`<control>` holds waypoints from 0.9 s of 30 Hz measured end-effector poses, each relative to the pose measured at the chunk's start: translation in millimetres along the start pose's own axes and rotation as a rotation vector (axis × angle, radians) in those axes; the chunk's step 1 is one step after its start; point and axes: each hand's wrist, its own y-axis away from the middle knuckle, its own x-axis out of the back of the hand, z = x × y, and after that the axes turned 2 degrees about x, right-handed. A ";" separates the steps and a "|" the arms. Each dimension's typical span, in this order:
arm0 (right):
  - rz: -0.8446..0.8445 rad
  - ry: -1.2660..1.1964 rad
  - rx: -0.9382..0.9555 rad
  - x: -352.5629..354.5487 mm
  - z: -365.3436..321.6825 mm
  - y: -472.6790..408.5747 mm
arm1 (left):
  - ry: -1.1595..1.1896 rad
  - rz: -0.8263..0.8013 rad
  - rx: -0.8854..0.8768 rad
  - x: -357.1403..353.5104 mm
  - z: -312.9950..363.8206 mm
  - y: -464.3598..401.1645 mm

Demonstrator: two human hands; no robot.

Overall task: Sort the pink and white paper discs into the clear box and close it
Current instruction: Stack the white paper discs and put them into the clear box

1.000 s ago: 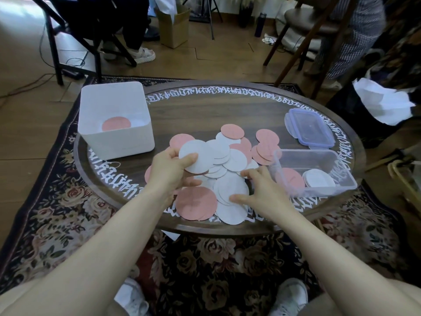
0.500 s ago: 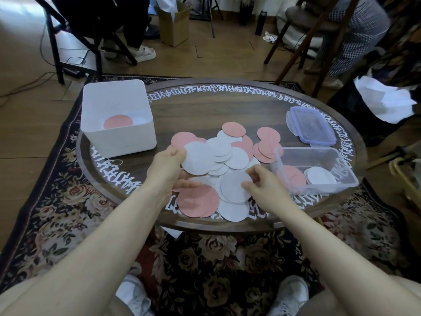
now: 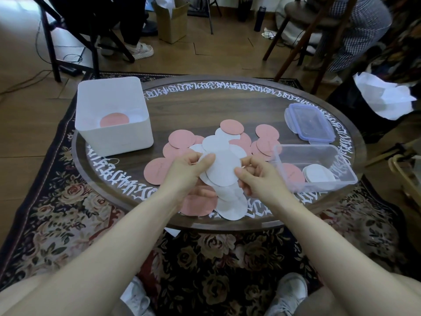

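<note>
A small stack of white paper discs (image 3: 222, 168) is lifted above the table, held from both sides. My left hand (image 3: 189, 172) pinches its left edge with thumb on top. My right hand (image 3: 255, 176) pinches its right edge. Beneath and around lies a loose pile of pink discs (image 3: 182, 139) and white discs (image 3: 231, 207) on the round wooden table (image 3: 205, 106). The clear box (image 3: 319, 153) stands open at the right, with pink discs in its left part and a white stack (image 3: 319, 173) in its right part. Its blue-rimmed lid (image 3: 309, 122) lies behind it.
A white square bin (image 3: 114, 137) with a pink disc inside stands at the table's left. Chairs, a cardboard box and other people's legs are on the floor beyond the table. A patterned rug lies under it. My shoes show below.
My right hand lifted a white disc off the pile and brought it to the discs in my left hand. Both hands came together above the table and now hold one stack.
</note>
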 end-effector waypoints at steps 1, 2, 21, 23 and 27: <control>-0.006 0.014 0.006 0.7 1.4 -0.7 | -0.002 0.007 -0.012 -1.1 -0.3 -0.2; -0.001 0.033 0.013 1.5 2.8 -1.8 | -0.002 0.019 -0.018 -1.5 -0.3 -0.5; 0.035 0.609 0.054 -0.5 27.9 -4.5 | 0.118 0.196 -0.087 11.7 2.0 -9.9; 0.035 0.566 0.054 -1.7 29.4 -5.7 | 0.107 0.195 -0.092 11.5 2.0 -9.8; 0.083 0.417 0.065 3.7 27.5 -10.9 | 0.083 0.203 -0.102 12.5 2.3 -9.6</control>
